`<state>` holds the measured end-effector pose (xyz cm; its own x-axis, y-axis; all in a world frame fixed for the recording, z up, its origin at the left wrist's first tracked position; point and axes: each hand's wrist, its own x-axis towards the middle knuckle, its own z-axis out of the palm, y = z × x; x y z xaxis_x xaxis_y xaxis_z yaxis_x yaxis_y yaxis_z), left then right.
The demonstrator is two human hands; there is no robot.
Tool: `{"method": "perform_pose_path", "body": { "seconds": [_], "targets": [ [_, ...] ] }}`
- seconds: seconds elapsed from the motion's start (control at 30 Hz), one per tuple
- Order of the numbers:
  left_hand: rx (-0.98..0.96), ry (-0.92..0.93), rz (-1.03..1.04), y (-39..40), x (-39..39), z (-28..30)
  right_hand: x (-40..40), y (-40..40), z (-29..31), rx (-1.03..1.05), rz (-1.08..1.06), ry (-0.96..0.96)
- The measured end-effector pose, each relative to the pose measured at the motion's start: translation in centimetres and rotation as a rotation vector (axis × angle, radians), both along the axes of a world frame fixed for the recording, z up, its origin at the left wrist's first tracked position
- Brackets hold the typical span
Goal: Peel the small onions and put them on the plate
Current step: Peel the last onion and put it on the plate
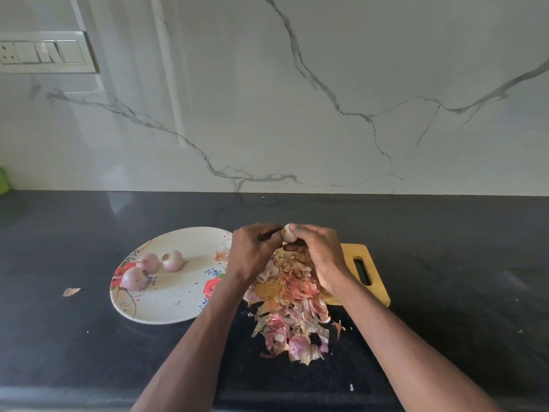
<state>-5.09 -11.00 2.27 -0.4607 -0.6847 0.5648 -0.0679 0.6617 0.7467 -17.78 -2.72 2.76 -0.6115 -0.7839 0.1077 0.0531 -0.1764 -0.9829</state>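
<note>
Home kitchen, dark stone counter (89, 233), marble backsplash (297, 84), wall switches (44, 52)

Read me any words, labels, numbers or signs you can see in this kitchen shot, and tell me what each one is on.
None: no readable text in the head view.
The plate carries only a floral pattern, no lettering.
The switch panel on the wall shows a socket and switches; any markings are too small and blurred to read.
The cutting board, the onion peels and the countertop bear no writing.

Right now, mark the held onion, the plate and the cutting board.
held onion (289, 233), head view, its pale top.
plate (178, 304), head view, bare centre.
cutting board (353, 251), head view, wood above the handle slot.
</note>
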Motion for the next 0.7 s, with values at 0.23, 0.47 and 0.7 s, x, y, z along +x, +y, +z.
{"method": "perform_pose_path", "body": {
  "seconds": [0.23, 0.47, 0.7],
  "targets": [
    [0.08, 0.001, -0.016, 0.2, 0.05, 0.23, 0.13, 0.18, -0.24, 0.015, -0.029, 0.165],
    [0.117, -0.002, -0.015, 0.2, -0.29, -0.33, -0.31, 0.09, -0.5, 0.077, -0.066, 0.211],
    [-0.008, -0.001, -0.006, 0.92, -0.16, -0.39, -0.03, 0.4, -0.51, 0.112, -0.06, 0.234]
  ]
}}
